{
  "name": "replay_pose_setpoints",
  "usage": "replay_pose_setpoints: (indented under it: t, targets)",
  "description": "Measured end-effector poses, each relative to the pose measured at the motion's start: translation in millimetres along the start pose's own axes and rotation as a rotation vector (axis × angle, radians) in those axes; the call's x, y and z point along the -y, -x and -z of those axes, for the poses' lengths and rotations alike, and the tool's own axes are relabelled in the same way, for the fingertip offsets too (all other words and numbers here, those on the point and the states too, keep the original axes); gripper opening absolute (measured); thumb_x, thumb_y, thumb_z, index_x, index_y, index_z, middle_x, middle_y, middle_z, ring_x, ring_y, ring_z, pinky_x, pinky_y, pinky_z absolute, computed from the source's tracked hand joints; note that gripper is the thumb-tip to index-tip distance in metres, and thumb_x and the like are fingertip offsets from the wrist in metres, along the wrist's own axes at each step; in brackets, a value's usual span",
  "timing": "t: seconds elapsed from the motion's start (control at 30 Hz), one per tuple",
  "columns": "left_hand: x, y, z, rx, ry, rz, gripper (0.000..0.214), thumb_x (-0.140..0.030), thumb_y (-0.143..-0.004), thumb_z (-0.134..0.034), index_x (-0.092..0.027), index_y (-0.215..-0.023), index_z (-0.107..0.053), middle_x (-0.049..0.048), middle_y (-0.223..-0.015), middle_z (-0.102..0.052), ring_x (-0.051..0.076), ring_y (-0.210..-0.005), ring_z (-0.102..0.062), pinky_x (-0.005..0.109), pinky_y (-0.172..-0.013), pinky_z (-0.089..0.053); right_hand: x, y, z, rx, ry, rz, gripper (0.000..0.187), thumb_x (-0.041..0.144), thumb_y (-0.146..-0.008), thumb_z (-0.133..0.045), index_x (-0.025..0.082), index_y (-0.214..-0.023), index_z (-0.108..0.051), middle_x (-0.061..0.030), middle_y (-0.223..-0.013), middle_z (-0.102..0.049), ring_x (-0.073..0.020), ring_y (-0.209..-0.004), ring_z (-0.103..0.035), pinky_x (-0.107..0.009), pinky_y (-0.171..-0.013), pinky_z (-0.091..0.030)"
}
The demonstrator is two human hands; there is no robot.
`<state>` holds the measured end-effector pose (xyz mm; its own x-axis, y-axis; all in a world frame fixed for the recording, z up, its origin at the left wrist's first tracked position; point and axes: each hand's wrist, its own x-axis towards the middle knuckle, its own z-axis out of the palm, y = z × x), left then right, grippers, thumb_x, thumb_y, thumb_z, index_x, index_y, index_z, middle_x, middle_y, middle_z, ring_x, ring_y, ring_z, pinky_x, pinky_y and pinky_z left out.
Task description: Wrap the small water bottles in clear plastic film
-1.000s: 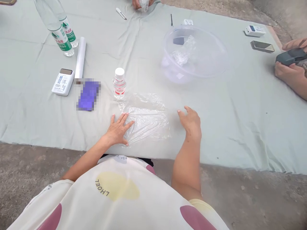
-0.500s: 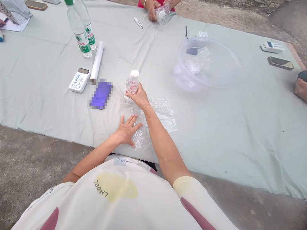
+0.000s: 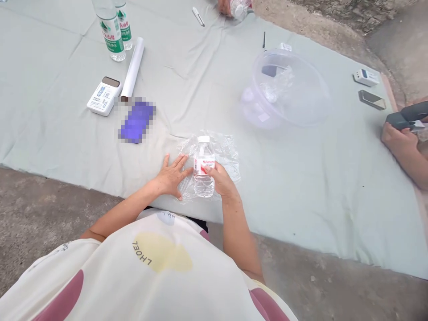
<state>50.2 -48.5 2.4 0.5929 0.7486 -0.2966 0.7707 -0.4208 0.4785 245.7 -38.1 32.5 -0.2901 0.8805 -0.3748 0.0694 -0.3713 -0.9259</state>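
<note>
My right hand [image 3: 223, 179] is wrapped round a small clear water bottle [image 3: 204, 185] with a white cap and a red-and-white label. The bottle is over a thin clear plastic bag [image 3: 229, 154] spread on the cloth near the table's front edge; whether its base touches the bag I cannot tell. My left hand [image 3: 171, 175] lies flat on the left part of the bag, fingers spread, just left of the bottle.
Left of the bag are a blurred purple item [image 3: 137, 121], a white power bank [image 3: 104, 96], a white roll [image 3: 133, 69] and two taller bottles [image 3: 112, 38]. A clear plastic basin [image 3: 249, 109] stands back right. Another person's hand [image 3: 399, 139] holds a dark grey tool at right.
My right hand has brought the small bottle from beyond the bag back toward me, over it. My left hand stays on the bag. The person at right has come further into view.
</note>
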Motion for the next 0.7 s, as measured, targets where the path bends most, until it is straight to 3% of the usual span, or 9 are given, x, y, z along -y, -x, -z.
replay_pose_setpoints:
  t: [0.13, 0.23, 0.3, 0.37, 0.43, 0.5, 0.63, 0.7]
  targets:
    - [5, 10, 10.0, 0.009, 0.056, -0.026, 0.114, -0.038, -0.053, -0.09, -0.018, -0.15, -0.036, 0.0244, -0.164, -0.008, 0.042, -0.152, -0.005, 0.067, -0.114, 0.013, -7, -4, -13, -0.193, 0.23, -0.068, 0.049, 0.064, -0.08, -0.063, 0.02, -0.102, -0.066, -0.0038, -0.097, -0.07, -0.0181, -0.085, -0.064, -0.029, -0.074, -0.047]
    - [20, 24, 26.2, -0.039, 0.252, -0.092, 0.091, -0.048, -0.069, -0.079, -0.022, -0.148, -0.041, 0.0161, -0.165, -0.016, 0.036, -0.153, -0.013, 0.056, -0.122, -0.006, -3, -10, -23, -0.272, 0.468, -0.121, 0.051, 0.069, -0.077, -0.062, 0.021, -0.092, -0.064, -0.0041, -0.093, -0.07, -0.0194, -0.08, -0.061, -0.029, -0.067, -0.044]
    - [31, 29, 36.5, -0.214, 0.394, -0.046, 0.067, -0.049, -0.083, -0.066, -0.027, -0.143, -0.047, 0.0103, -0.16, -0.032, 0.031, -0.148, -0.029, 0.046, -0.119, -0.026, 2, -11, -29, -0.269, 0.559, -0.142, 0.05, 0.071, -0.075, -0.064, 0.022, -0.088, -0.062, -0.0045, -0.09, -0.069, -0.0201, -0.077, -0.06, -0.029, -0.063, -0.041]
    - [38, 26, 42.7, -0.466, 0.437, 0.148, 0.05, -0.043, -0.09, -0.057, -0.024, -0.136, -0.054, 0.0119, -0.143, -0.052, 0.029, -0.134, -0.048, 0.042, -0.11, -0.038, 5, -11, -32, -0.259, 0.602, -0.15, 0.049, 0.07, -0.074, -0.065, 0.023, -0.086, -0.06, -0.0051, -0.089, -0.069, -0.0205, -0.075, -0.059, -0.029, -0.061, -0.04]
    - [40, 16, 44.3, -0.639, 0.371, 0.386, 0.044, -0.039, -0.089, -0.058, -0.017, -0.128, -0.058, 0.0145, -0.121, -0.061, 0.03, -0.118, -0.057, 0.044, -0.104, -0.042, 7, -10, -35, -0.255, 0.631, -0.166, 0.048, 0.069, -0.075, -0.064, 0.023, -0.085, -0.058, -0.0058, -0.088, -0.068, -0.0205, -0.075, -0.058, -0.029, -0.06, -0.039]
    - [38, 1, 43.2, -0.649, 0.277, 0.504, 0.041, -0.04, -0.086, -0.063, -0.016, -0.12, -0.062, 0.014, -0.111, -0.062, 0.031, -0.111, -0.058, 0.045, -0.1, -0.043, 9, -11, -37, -0.241, 0.664, -0.186, 0.048, 0.069, -0.076, -0.061, 0.023, -0.085, -0.056, -0.0062, -0.089, -0.067, -0.0206, -0.076, -0.058, -0.029, -0.06, -0.039]
    - [33, -21, 42.9, -0.532, 0.21, 0.449, 0.01, -0.027, -0.086, -0.06, -0.019, -0.089, -0.065, 0.0095, -0.099, -0.063, 0.027, -0.101, -0.06, 0.039, -0.091, -0.046, 11, -12, -39, -0.211, 0.74, -0.208, 0.05, 0.072, -0.078, -0.055, 0.023, -0.088, -0.053, -0.0057, -0.091, -0.066, -0.0216, -0.079, -0.058, -0.03, -0.062, -0.04]
    - [36, -24, 45.3, -0.564, 0.3, 0.448, 0.011, -0.02, -0.088, -0.053, -0.02, -0.08, -0.06, 0.0061, -0.088, -0.064, 0.023, -0.091, -0.062, 0.036, -0.085, -0.048, 13, -13, -40, -0.195, 0.76, -0.209, 0.049, 0.071, -0.079, -0.055, 0.023, -0.089, -0.052, -0.005, -0.09, -0.065, -0.0216, -0.078, -0.058, -0.03, -0.062, -0.04]
